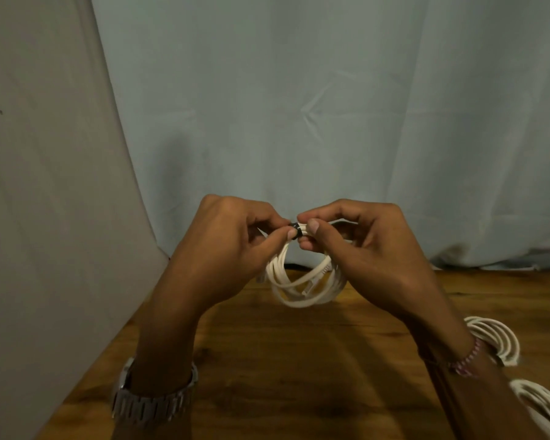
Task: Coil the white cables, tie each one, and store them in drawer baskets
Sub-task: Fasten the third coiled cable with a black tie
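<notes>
Pale blue cloth hangs behind a brown wooden table (pixel 283 360). Above it, left hand (pixel 226 246) and right hand (pixel 359 246) pinch a black tie (pixel 294 232) round the coiled white cable (pixel 302 281). Loosened pinches would probably let loops spring apart.

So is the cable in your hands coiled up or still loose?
Coiled. The white cable hangs in stacked loops below both hands, left hand and right hand pinching a dark tie around its top.
</notes>
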